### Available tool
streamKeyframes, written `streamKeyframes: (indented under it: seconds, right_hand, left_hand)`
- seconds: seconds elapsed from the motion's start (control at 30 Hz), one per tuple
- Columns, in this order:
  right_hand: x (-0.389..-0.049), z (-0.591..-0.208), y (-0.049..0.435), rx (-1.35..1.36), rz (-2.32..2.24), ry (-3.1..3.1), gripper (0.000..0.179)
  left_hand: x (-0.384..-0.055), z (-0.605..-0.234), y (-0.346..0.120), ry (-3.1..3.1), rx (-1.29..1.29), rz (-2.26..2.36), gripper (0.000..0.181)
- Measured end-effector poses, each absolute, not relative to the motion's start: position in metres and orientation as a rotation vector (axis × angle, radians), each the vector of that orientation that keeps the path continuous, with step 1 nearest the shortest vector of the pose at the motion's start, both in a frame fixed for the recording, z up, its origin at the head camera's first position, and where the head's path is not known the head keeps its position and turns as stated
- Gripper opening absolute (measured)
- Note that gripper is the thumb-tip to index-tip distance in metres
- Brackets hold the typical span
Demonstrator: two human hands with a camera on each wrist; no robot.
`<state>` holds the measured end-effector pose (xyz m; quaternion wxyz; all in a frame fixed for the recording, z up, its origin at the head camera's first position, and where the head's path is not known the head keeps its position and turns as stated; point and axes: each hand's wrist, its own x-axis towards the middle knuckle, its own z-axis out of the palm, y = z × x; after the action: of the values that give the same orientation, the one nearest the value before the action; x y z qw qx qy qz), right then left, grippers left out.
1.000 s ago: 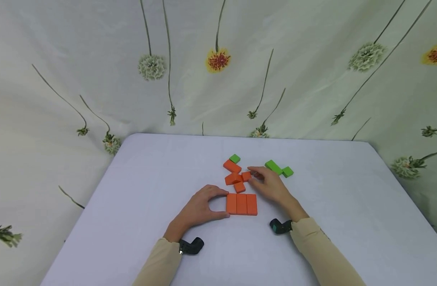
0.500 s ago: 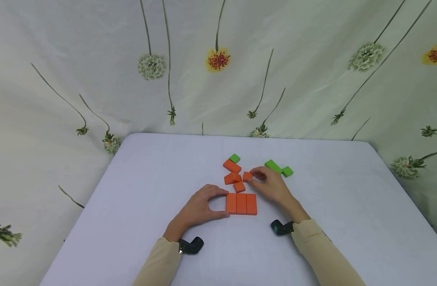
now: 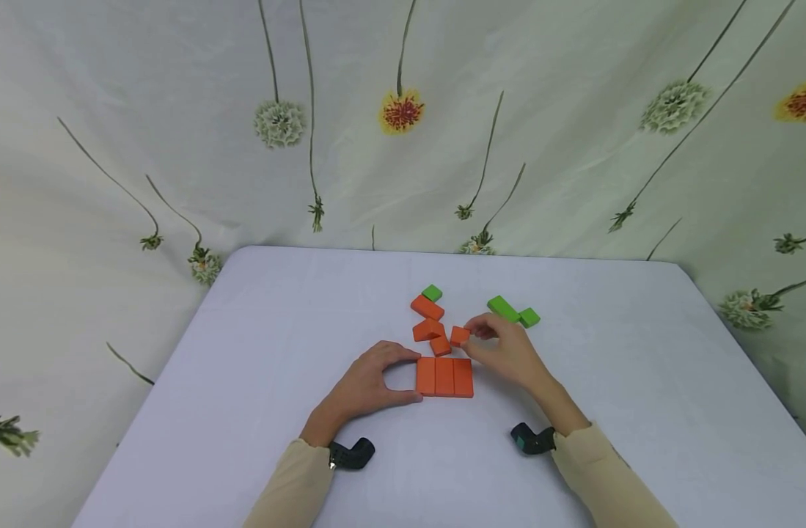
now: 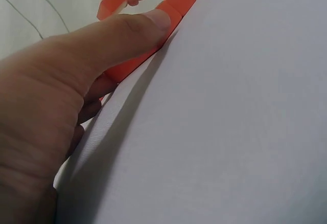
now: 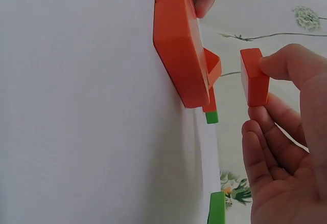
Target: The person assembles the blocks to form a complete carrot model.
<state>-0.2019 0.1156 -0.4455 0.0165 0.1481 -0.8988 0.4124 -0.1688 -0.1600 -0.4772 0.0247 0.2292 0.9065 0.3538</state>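
Three orange rectangular blocks (image 3: pixel 444 377) lie side by side in a row on the white table. My left hand (image 3: pixel 371 380) grips the leftmost one, thumb at its near end and index finger at its far end. In the left wrist view the thumb (image 4: pixel 153 24) presses along the block's side. A small square orange block (image 5: pixel 254 78) is pinched between thumb and fingers of my right hand (image 3: pixel 504 348), raised off the table. Just beyond the row lie another small orange block (image 3: pixel 440 345) and an orange wedge-shaped block (image 3: pixel 428 330).
Farther back are a long orange block (image 3: pixel 427 306) and a small green block (image 3: pixel 432 292). To the right, behind my right hand, sit a long green block (image 3: pixel 504 309) and a small green block (image 3: pixel 529 317). A flowered cloth (image 3: pixel 350 169) hangs behind the table.
My right hand has drawn the small square orange block away from the loose blocks, toward me and slightly right, and lifted it. The left hand stays at the row.
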Motion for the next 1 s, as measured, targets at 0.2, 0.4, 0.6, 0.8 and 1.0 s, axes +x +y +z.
streamKeyframes:
  seconds: [0.2, 0.4, 0.6, 0.8, 1.0]
  right_hand:
    - [-0.187, -0.441, 0.116, 0.502, 1.287, -2.807, 0.025]
    - [-0.172, -0.439, 0.116, 0.665, 1.302, -2.757, 0.024]
    - [-0.158, -0.447, 0.113, 0.823, 1.274, -2.76, 0.029]
    - [-0.152, -0.454, 0.113, 0.986, 1.285, -2.712, 0.03]
    - [-0.149, -0.456, 0.111, 1.074, 1.242, -2.745, 0.03]
  left_hand:
    - [-0.169, -0.477, -0.16, 2.794, 0.708, 1.116, 0.059]
    - [-0.169, -0.478, -0.162, 2.802, 0.76, 1.125, 0.054]
    - [-0.17, -0.479, -0.162, 2.815, 0.793, 1.124, 0.052]
    - [-0.171, -0.479, -0.162, 2.814, 0.789, 1.118, 0.052]
    - [-0.17, -0.479, -0.162, 2.817, 0.774, 1.108, 0.053]
